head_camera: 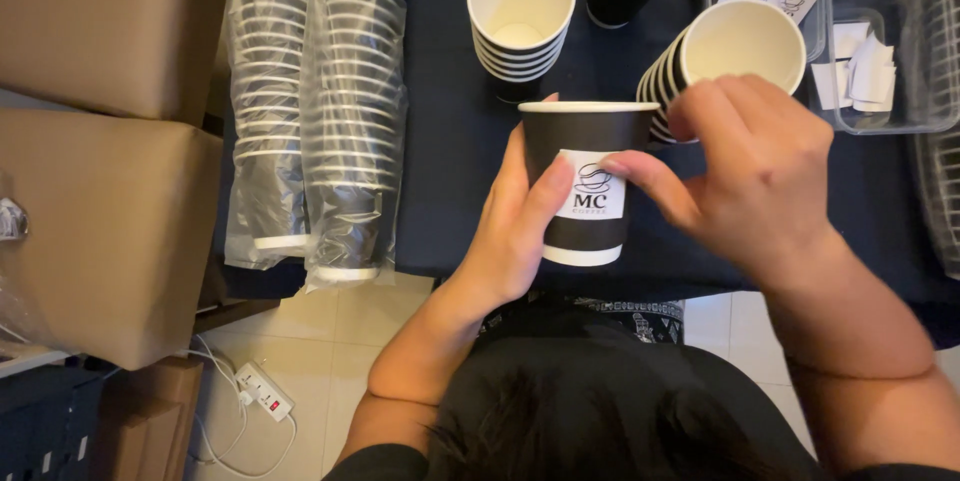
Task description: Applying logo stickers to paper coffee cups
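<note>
Stretching across the upper frame, a dark-clothed table [450,191] carries everything; brown cardboard boxes [100,221] sit at nine o'clock. Two plastic-sleeved cup stacks [315,111] lie flat beside them, glossy and ribbed. Loose stacks of cups [520,31] stand at twelve, and a clear tub of paper labels [880,51] sits at two, within reach. At centre, the left hand [510,231] grasps a black paper cup [585,141], steadying it while the right hand [760,171] presses fingertips on its white sticker [598,186].
</note>
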